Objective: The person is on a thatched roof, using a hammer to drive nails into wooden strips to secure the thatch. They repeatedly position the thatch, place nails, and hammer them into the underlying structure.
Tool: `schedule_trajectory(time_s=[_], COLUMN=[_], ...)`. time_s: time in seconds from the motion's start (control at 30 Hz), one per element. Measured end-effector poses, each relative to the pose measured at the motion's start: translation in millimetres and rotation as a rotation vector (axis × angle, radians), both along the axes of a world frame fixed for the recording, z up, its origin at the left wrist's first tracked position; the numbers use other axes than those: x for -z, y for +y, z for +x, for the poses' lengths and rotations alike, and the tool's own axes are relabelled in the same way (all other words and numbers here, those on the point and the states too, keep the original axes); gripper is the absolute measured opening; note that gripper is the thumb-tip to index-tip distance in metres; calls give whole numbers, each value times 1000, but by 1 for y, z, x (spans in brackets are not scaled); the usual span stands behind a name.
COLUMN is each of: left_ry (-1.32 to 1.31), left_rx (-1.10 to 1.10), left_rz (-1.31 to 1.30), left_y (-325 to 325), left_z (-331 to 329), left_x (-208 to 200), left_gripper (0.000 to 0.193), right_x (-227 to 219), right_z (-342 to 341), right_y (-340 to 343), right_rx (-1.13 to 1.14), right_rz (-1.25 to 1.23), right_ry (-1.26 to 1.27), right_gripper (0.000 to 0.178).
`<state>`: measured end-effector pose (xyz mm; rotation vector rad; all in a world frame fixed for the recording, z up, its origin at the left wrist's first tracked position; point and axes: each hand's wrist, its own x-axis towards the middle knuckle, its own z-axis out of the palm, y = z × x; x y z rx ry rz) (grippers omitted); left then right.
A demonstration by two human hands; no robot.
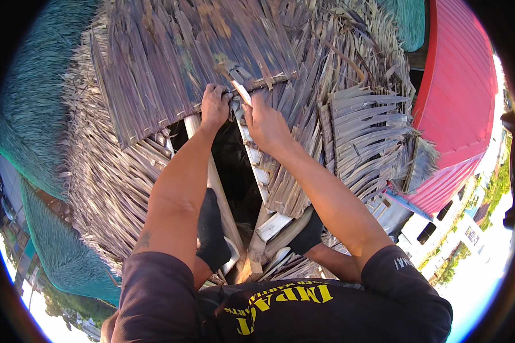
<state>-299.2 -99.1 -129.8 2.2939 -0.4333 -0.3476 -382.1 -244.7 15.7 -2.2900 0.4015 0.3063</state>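
A hammer (233, 73) with a pale handle is gripped in my right hand (263, 121), its dark metal head over the lower edge of the brown palm-leaf thatch panel (171, 63). Close to the head, my left hand (214, 108) has its fingers closed at the panel's edge, beside the top of a white notched strip (250, 150). Whatever those fingertips pinch is too small to make out. Along that edge runs a thin batten (269, 81), with leaf strips folded around it.
A dark gap (232, 171) opens between a round pole (218, 191) and the white strip, below my hands. My feet in dark socks stand either side. Loose leaf thatch (366, 131) lies at right; a red metal roof (460, 86) and green thatch (34, 97) flank it.
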Motion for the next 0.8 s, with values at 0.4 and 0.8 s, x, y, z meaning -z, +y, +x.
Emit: schedule_trajectory(time_s=[0.4,0.8], left_ry=[-35,-21], left_rx=[30,43], left_rz=[47,62], left_y=[1,-1], left_z=[-1,-1], left_x=[0,-3], left_gripper=[19,19], right_x=[0,1], right_z=[-5,-6], right_y=[-1,-2], right_rx=[-46,-69], right_rz=[-27,-43], right_ry=[128,274], right_gripper=[26,25])
